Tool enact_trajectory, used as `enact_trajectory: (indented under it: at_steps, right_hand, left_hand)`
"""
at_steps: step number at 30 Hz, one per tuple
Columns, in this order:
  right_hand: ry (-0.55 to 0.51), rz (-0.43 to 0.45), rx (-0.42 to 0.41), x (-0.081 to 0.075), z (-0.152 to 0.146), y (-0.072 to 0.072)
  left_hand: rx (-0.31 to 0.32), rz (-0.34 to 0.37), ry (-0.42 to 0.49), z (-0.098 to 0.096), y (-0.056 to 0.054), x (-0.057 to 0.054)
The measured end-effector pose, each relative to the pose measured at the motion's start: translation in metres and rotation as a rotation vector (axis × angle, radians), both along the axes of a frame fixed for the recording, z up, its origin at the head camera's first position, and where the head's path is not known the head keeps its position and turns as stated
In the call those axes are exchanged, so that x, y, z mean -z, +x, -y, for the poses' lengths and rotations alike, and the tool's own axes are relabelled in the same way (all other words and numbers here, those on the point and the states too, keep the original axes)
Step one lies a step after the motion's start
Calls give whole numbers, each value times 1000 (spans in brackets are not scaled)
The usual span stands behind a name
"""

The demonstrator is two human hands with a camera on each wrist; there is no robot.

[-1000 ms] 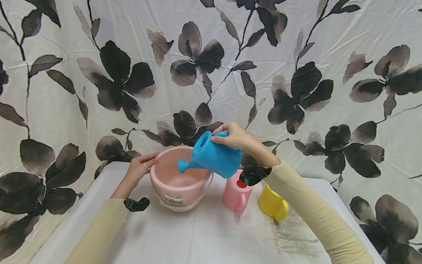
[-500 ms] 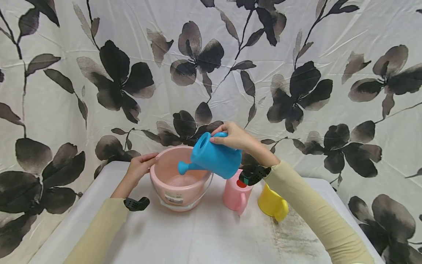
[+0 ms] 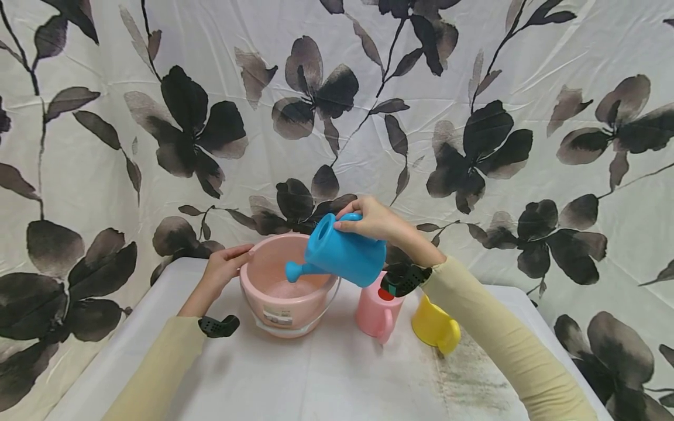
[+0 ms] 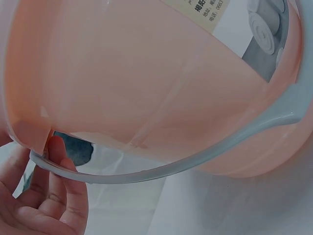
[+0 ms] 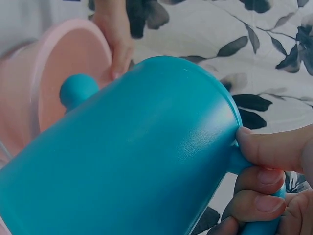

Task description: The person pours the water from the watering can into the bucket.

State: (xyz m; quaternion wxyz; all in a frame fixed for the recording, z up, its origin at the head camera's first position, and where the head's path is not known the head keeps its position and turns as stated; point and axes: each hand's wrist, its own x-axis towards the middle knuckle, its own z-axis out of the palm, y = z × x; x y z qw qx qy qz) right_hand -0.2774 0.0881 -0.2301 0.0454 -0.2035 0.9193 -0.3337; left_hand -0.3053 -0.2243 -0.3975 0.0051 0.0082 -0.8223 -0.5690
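In the head view, a pink bucket (image 3: 310, 314) with a pale bail handle stands on the table. My left hand (image 3: 223, 268) grips its rim at the left; the left wrist view shows the fingers (image 4: 74, 196) curled close by the end of the bail (image 4: 146, 175). A blue watering can (image 3: 347, 251) is tilted left over the bucket, its round spout head (image 3: 293, 271) above the opening. My right hand (image 3: 375, 221) holds the can by its handle. In the right wrist view the thumb (image 5: 269, 149) presses at the can's edge while fingers curl round the handle (image 5: 264, 227).
Right of the bucket stand a pink vessel with a handle (image 3: 372, 313), red showing in its opening, and a yellow vessel with a handle (image 3: 433, 324). A white cloth covers the table (image 3: 295, 380), stained at the right. Floral fabric (image 3: 368, 146) hangs behind.
The blue watering can dips very slightly in the right hand. The left hand and the bucket stay where they were.
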Motion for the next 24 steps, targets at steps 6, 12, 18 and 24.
enact_trajectory:
  at_steps: [6, 12, 18, 24]
  right_hand:
    - [8, 4, 0, 0, 1, 0]
    - [26, 6, -5, 0, 1, 1]
    - [41, -2, -7, 1, 1, -1]
    - [43, -4, -14, 1, 2, 0]
  left_hand:
    - [3, -2, -1, 1, -2, 2]
    - [2, -4, 5, 1, 0, 2]
    - [-1, -5, 3, 1, 0, 1]
    - [-2, -2, 3, 0, 1, -1]
